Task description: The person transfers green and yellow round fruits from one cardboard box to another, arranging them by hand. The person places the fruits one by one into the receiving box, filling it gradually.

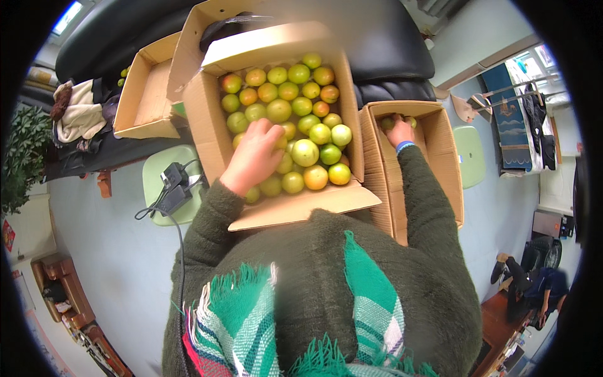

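Observation:
A cardboard box (295, 210) in front of me is filled with green, yellowish and orange tomatoes (305, 152). My left hand (259, 151) is in among them on the left side, its fingers curled down round a tomato that they mostly cover. Over to the right, my right hand (401, 132) reaches into the far end of a narrower cardboard box (443, 169). Its fingers are closed on a green tomato (387, 122), and another green tomato (411, 121) shows beside them. Parts of both grips are hidden by the hands themselves.
An open cardboard box (147, 91) with green fruit beside it rests on the black sofa (383, 44). A green stool (164, 213) at left carries black adapters and a cable; another green stool (470, 154) stands at right. A person (545, 286) is at far right.

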{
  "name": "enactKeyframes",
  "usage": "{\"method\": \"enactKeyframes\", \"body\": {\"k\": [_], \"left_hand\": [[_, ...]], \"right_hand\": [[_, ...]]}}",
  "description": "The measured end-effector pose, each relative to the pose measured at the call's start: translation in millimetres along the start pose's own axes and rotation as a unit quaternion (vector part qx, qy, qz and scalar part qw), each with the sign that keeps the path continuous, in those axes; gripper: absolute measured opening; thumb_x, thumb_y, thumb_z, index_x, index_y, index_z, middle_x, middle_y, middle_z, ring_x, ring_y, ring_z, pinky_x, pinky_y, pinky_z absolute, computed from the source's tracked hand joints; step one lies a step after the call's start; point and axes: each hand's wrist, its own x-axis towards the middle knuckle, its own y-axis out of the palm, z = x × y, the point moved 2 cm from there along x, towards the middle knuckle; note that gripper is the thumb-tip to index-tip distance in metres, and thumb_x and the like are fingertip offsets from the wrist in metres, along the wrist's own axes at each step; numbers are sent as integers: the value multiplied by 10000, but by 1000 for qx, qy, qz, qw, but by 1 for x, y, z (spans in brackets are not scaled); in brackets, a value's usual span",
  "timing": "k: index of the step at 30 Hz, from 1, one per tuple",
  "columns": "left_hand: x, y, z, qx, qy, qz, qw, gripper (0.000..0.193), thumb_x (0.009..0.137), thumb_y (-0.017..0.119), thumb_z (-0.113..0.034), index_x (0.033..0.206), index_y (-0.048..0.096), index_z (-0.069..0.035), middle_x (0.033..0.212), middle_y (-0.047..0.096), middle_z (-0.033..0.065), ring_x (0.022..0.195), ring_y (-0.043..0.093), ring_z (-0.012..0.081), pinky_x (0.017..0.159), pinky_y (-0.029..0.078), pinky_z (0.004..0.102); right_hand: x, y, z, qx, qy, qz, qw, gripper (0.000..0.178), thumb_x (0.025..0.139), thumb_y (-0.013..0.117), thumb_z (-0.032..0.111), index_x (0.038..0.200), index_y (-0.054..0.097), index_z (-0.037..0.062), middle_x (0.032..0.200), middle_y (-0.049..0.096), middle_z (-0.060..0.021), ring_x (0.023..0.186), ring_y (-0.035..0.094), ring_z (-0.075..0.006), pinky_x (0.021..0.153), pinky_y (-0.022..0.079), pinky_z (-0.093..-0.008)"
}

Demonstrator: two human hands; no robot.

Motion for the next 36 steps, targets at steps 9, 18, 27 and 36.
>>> {"method": "enactKeyframes", "body": {"k": [9, 18, 27, 36], "left_hand": [[-1, -5, 6, -75, 11, -16, 997, 361, 866, 761, -56, 1204, 640, -23, 1156, 687, 190, 1153, 628, 407, 1000, 517, 487], [-7, -2, 5, -6, -16, -27, 999, 382, 858, 787, -123, 1160, 584, -4, 1107, 612, 201, 1089, 596, 424, 936, 520, 510], [-5, 0, 13, 2, -10, -13, 1000, 361, 900, 799, -153, 1196, 638, -23, 1090, 612, 183, 1065, 608, 410, 920, 528, 485], [-11, -17, 12, -71, -19, -10, 997, 444, 890, 818, -129, 1283, 637, -29, 1174, 620, 174, 1138, 616, 401, 987, 531, 467]], "right_hand": [[6, 23, -18, 107, -50, -72, 990, 685, 813, 869, 338, 1400, 647, 63, 1462, 553, -359, 1283, 595, -513, 1117, 507, -512], [-40, -18, -16, 312, 25, -116, 943, 616, 766, 923, 377, 1215, 728, 4, 1159, 731, -248, 1102, 695, -404, 1012, 548, -459], [-129, -163, 108, 378, -293, -181, 860, 556, 839, 900, 158, 1319, 653, 24, 1492, 558, -188, 1174, 702, -273, 948, 620, -374], [-138, -157, 231, 206, -526, -76, 822, 533, 764, 873, 184, 1225, 633, 65, 1438, 528, -324, 1270, 578, -518, 1098, 513, -534]]}}
